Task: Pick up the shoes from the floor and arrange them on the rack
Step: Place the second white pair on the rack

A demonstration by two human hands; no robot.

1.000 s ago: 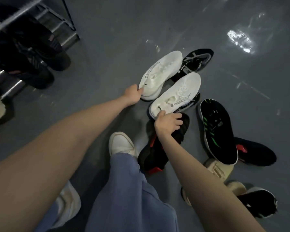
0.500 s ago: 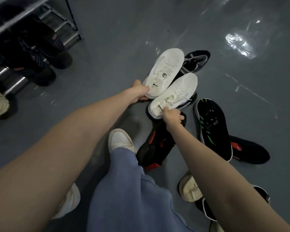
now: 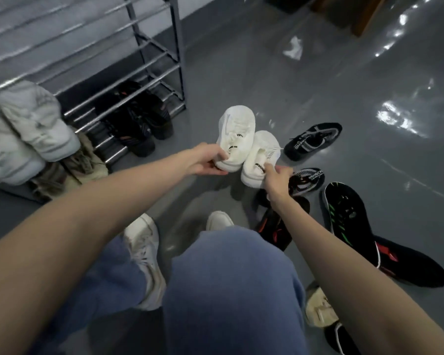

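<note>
Shoes hang in both our hands above the grey floor [image 3: 318, 85]. Our left hand [image 3: 207, 160] has its grip closed around the heel of one white shoe [image 3: 237, 129], toe pointing away from us. Our right hand [image 3: 277, 176] pinches the heel of the other white shoe [image 3: 263, 152] the same way, and the two shoes touch side by side. We see the rack [image 3: 159, 60] to the left, its upper bars bare at this end, with dark shoes [image 3: 139, 121] on the lowest tier and pale shoes [image 3: 31, 124] further left. On the floor to the right lie two black knit shoes [image 3: 313, 140], a black shoe sole-up with green marks [image 3: 349, 219], and a black-and-red shoe [image 3: 274, 226] under our right wrist. Our own white shoes [image 3: 144, 242] and blue trousers [image 3: 231, 290] fill the foreground.
</note>
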